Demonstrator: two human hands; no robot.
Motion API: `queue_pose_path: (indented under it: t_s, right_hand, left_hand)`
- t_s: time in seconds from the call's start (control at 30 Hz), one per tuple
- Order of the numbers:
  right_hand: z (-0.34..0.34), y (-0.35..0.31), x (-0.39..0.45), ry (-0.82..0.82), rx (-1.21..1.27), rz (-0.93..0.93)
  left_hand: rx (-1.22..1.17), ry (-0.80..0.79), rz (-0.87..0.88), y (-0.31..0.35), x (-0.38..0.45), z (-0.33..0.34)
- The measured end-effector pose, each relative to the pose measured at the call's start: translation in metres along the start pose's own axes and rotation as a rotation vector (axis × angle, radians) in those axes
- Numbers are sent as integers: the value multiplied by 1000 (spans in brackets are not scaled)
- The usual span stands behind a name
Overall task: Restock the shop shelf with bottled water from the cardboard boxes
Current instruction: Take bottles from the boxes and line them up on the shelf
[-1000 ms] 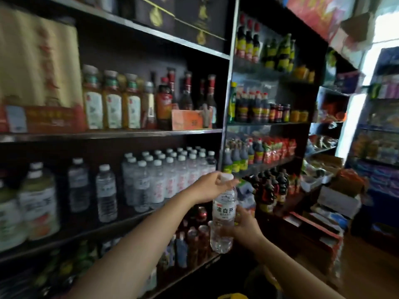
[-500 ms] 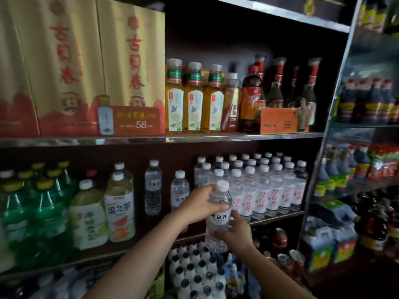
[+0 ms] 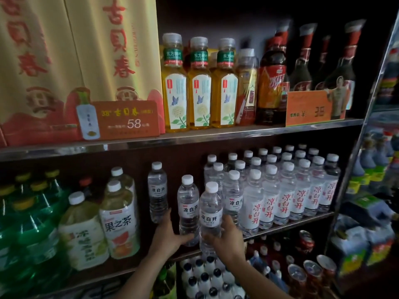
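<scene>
Clear plastic, white-capped: the bottle (image 3: 210, 214) stands upright at the front edge of the middle shelf (image 3: 302, 223), long axis vertical, cap up, its white label facing out. The right hand (image 3: 226, 238) wraps its fingers round the bottle's lower half. Just to its left, touching or nearly so, a second bottle (image 3: 188, 203) stands equally upright, and the left hand (image 3: 167, 234) grips its base, thumb up along the side. To the right a block of water bottles (image 3: 285, 190) fills the shelf in rows, caps up. A single bottle (image 3: 157, 190) stands further back on the left, beside tea bottles (image 3: 118, 216).
</scene>
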State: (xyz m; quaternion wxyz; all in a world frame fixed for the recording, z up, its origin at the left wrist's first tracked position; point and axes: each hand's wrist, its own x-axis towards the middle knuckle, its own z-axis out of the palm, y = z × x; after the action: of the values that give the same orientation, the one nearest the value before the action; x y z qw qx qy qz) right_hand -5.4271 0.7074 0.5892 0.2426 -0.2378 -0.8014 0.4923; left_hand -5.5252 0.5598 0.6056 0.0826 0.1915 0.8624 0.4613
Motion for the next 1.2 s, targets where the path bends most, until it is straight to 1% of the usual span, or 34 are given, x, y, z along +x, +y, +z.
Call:
queue_pose_path:
  t_s: [0.13, 0.23, 0.33, 0.47, 0.6, 0.77, 0.9, 0.97, 1.03, 1.1, 1.17, 1.2]
  right_hand:
    - [-3, 8, 3, -32, 34, 4]
    - [-6, 16, 4, -4, 73, -3]
    - [-9, 18, 2, 11, 96, -23]
    - [-12, 20, 1, 16, 97, -49]
    - [-9, 23, 2, 24, 116, -46]
    - [-6, 27, 5, 12, 94, -6]
    - [-6, 26, 10, -9, 75, -4]
    - [-4, 22, 11, -8, 45, -13]
    - [1, 19, 13, 7, 10, -12]
    - [7, 19, 14, 48, 12, -11]
    - [15, 19, 16, 102, 24, -21]
    - [19, 17, 17, 120, 20, -22]
  left_hand:
    - [-11, -26, 61, -1, 21, 17]
    - [-44, -54, 73, 1, 39, 22]
    - [-46, -34, 89, 2, 62, 27]
    - [19, 11, 94, 8, 93, 33]
    - [47, 25, 131, 13, 112, 39]
    - [72, 37, 115, 12, 127, 47]
    - [90, 55, 94, 13, 131, 48]
    - [86, 48, 54, 15, 128, 45]
    - [114, 18, -3, 17, 119, 41]
    - [161, 11, 17, 18, 104, 34]
    - [99, 35, 69, 18, 86, 25]
    - [6, 3, 81, 19, 77, 20]
